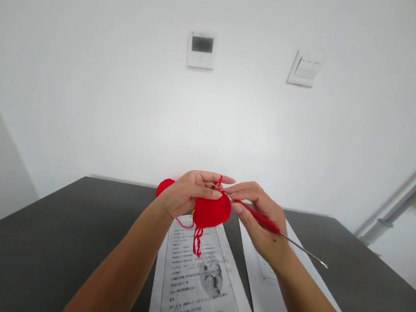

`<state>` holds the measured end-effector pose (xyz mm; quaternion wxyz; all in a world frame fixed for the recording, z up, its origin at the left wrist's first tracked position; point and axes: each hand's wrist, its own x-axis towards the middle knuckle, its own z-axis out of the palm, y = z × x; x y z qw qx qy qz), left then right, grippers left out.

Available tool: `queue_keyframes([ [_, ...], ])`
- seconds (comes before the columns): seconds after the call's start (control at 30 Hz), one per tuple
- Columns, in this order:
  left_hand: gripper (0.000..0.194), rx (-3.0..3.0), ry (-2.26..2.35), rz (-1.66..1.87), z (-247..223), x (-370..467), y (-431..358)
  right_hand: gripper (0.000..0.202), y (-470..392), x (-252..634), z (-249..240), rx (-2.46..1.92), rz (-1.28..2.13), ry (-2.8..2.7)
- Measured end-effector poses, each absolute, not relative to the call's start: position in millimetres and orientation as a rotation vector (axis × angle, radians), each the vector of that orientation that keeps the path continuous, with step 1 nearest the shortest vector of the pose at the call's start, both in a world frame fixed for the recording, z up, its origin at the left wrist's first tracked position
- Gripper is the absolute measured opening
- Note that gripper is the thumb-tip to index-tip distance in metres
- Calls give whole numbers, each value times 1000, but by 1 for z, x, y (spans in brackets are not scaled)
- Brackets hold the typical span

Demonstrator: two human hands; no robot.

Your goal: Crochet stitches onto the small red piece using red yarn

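Note:
My left hand pinches the top edge of a red crocheted piece, with a strand of red yarn running up over its index finger. Loose red yarn ends dangle below the piece. My right hand grips the red handle of a crochet hook; the tip of the hook meets the top edge of the piece near my left fingertips, and its metal rear end points down to the right. Behind my left hand lies a red yarn ball, partly hidden. Something small and yellow shows at the piece's left edge.
On the dark table, a printed sheet with a grey picture lies under the hands. A second paper is under my right forearm. A white wall with a panel and a switch rises behind.

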<state>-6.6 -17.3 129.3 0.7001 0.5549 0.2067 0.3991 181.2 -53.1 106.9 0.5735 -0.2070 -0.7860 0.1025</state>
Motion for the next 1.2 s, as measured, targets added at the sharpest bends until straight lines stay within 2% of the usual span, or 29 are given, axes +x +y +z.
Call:
queue_keyframes([
  [0.27,42,1320,492,973,130,-3,-21,18,-50,183,107,-458,165,-1866],
  [0.67,47,1358,578,1035,132,-3,-25,18,-48,184,108,-431,168,-1857],
  [1.2,41,1335,418,919,135,-16,-24,10,-62,180,110,-352,673,-1592],
])
